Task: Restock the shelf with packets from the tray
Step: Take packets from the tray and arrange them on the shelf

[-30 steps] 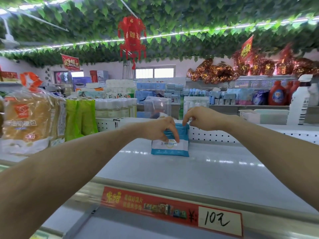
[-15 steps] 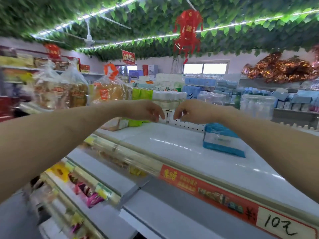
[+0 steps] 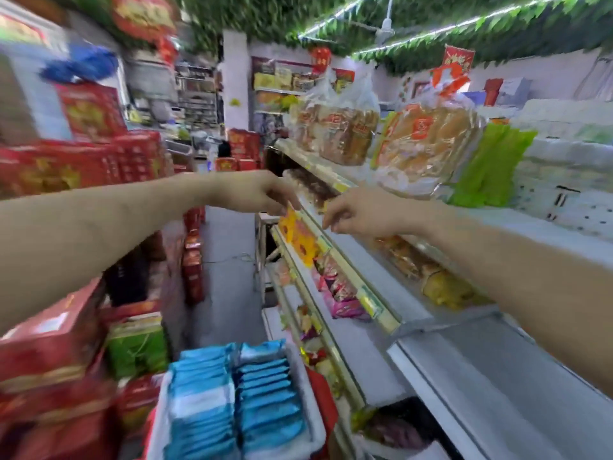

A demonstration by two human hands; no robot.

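Two rows of blue and white packets (image 3: pixel 238 396) fill a white tray (image 3: pixel 313 393) at the bottom centre, on something red. My left hand (image 3: pixel 255 194) and my right hand (image 3: pixel 361 212) hang in the air in front of the shelving, well above the tray. Both hold nothing, fingers loosely curled and pointing down. The white shelf (image 3: pixel 517 386) runs along the right side, its top board bare near me. The packet placed there is out of view.
Bagged bread loaves (image 3: pixel 424 144) and green packs (image 3: pixel 491 167) stand on the top shelf further along. Lower shelves hold colourful snack packets (image 3: pixel 341 293). Red gift boxes (image 3: pixel 76 167) are stacked on the left of a narrow aisle (image 3: pixel 229 277). The picture is motion-blurred.
My hands let go of the blue packet on the top shelf and drew back. The view swung left and down, bringing the tray of packets and the aisle into sight.
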